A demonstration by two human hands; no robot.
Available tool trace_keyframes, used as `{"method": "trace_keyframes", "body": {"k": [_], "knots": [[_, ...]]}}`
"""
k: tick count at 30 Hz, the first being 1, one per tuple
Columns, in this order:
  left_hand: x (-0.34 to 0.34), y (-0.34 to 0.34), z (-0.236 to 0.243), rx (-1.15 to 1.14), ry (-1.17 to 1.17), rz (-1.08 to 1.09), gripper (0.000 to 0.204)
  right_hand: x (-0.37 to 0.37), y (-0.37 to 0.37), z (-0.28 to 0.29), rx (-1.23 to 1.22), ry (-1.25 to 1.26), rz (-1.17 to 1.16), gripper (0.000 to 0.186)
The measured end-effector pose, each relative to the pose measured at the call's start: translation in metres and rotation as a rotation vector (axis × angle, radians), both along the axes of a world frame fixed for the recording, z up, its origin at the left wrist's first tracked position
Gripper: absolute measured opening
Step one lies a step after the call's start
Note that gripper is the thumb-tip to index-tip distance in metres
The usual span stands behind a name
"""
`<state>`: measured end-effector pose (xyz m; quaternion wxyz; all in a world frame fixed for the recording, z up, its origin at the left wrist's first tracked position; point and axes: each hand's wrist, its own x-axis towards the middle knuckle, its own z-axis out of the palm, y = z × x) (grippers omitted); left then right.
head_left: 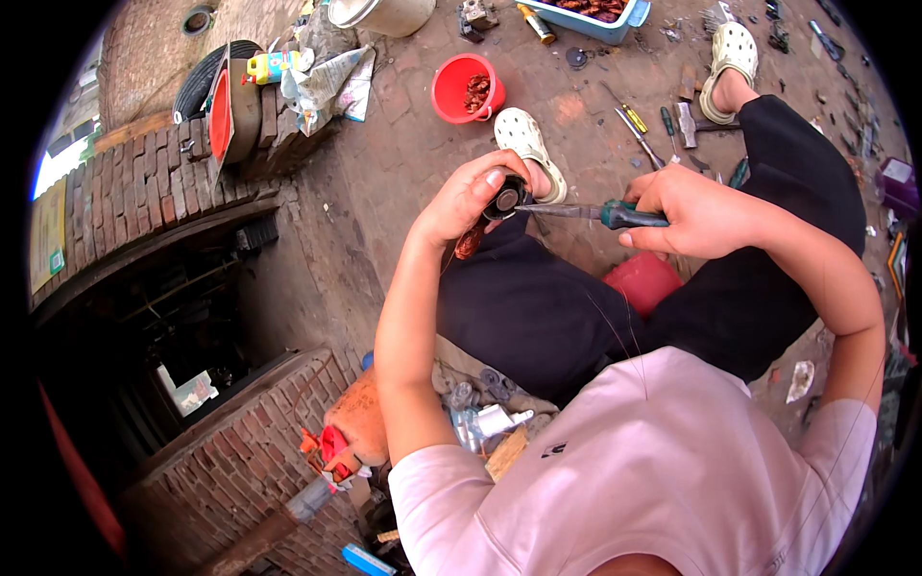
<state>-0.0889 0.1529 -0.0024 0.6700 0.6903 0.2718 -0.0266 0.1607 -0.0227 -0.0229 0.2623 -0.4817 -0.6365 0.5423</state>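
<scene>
My left hand, its fingers wrapped round it, holds a small dark cylindrical motor part with a round metal centre facing me. A reddish-brown bundle of copper winding hangs below that hand. In my right hand is a pair of long-nose pliers with dark green and black handles. The tapered grey jaws point left, and their tip reaches the rim of the motor part; whether they grip anything there is too small to tell. Both hands are above my left knee.
A red bucket and a light blue basin hold copper windings. A hammer and several screwdrivers lie on the brick ground beyond my right hand. A red rounded object shows between my legs. Brick walls stand at left.
</scene>
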Motion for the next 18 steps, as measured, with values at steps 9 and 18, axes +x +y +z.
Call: {"method": "trace_keyframes", "body": {"k": [9,18], "knots": [[-0.074,0.048,-0.014,-0.058,-0.261,0.420,0.056,0.070,-0.008,0.032,-0.114,-0.178,-0.429,0.036],[-0.033,0.050,-0.010,-0.393,-0.347,0.422,0.069,0.037,0.009,0.010,0.006,-0.042,-0.424,0.039]]}}
